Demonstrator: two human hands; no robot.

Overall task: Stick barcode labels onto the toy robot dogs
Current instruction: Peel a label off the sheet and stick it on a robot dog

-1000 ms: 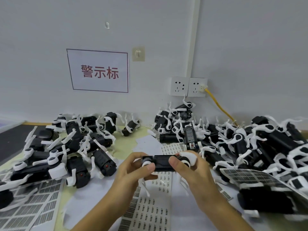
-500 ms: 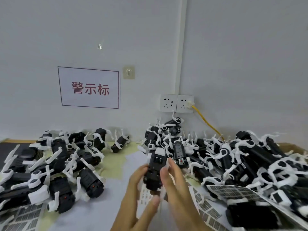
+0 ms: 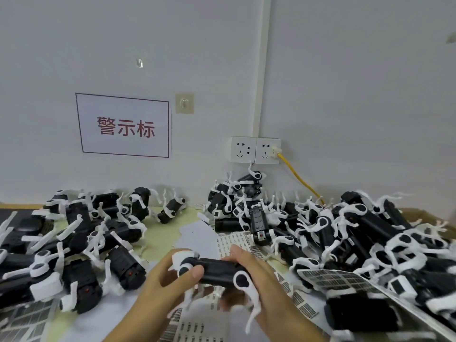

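Observation:
A black toy robot dog (image 3: pixel 217 269) with white legs lies crosswise in both my hands above the table, legs hanging down. My left hand (image 3: pixel 167 285) grips its left end, thumb on top of the body. My right hand (image 3: pixel 256 287) holds the right end, fingers curled round the body. Under my hands lies a barcode label sheet (image 3: pixel 195 329) with rows of small labels. Another label sheet (image 3: pixel 237 240) lies just beyond the dog.
A pile of robot dogs (image 3: pixel 81 240) covers the table's left side, a larger pile (image 3: pixel 345 238) the right and back. More label sheets (image 3: pixel 338 280) lie at right and at the lower left (image 3: pixel 22 319). Wall sockets (image 3: pixel 255 150) with a yellow cable (image 3: pixel 298 176) sit behind.
The dog stood upright between my hands half a second ago; now it lies crosswise again, held lower and nearer to me. The camera has tilted slightly.

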